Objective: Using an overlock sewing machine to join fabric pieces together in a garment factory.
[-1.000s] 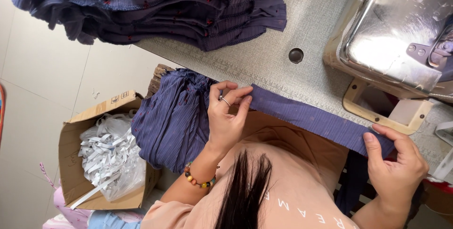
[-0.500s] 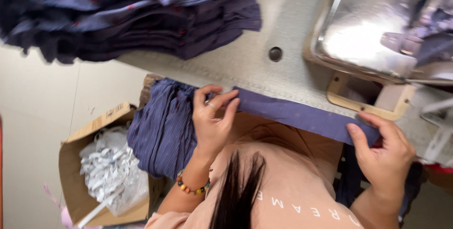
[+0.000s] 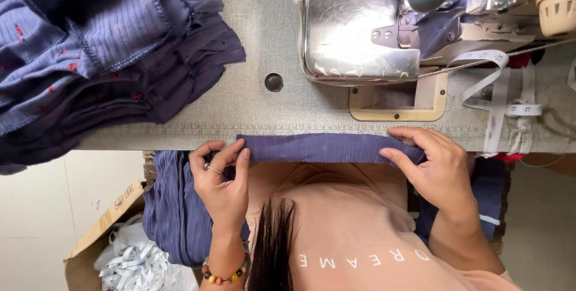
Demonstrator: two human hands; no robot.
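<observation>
- Blue fabric strip [image 3: 318, 148] is laid along table's [image 3: 252, 102] near edge, long axis L–R.
- L end is pinched shut by left hand [image 3: 221, 180].
- R end is gripped by right hand [image 3: 435, 168], fingers curled.

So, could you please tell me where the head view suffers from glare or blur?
In the head view, strong glare washes out the steel bed of the sewing machine; the grey part at the top edge is close and out of focus; the fabric strip, left hand and right hand are sharp under soft, even light.
</observation>
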